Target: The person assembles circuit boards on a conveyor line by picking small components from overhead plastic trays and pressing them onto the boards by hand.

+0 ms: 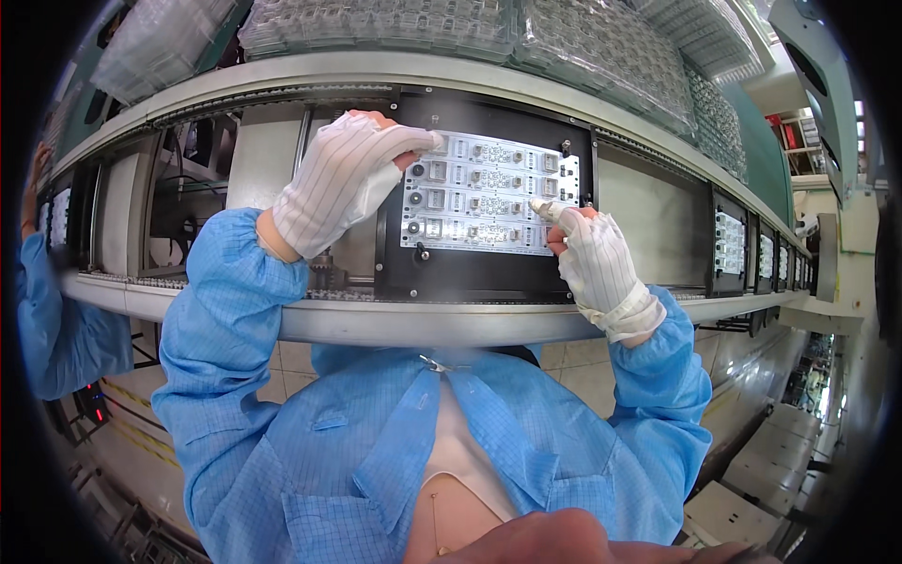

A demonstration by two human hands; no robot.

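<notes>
A white circuit board panel [484,209] with several rows of small metal parts lies on a black carrier plate [474,274]. My left hand [340,174], in a white striped glove, reaches over the plate's left side. Its index finger stretches onto the panel's top left corner, and a bare thumb tip shows below it. Over the panel's right edge is my right hand [598,263], gloved alike. Its index finger extends onto the board, while bare fingertips bend beside the edge. I see no separate thing in either hand.
The plate spans a conveyor between a near rail [423,325] and a far rail [451,68]. Clear plastic trays [376,30] are stacked behind. More loaded carrier plates [729,240] stand farther right. At the far left is another person's blue sleeve [66,320].
</notes>
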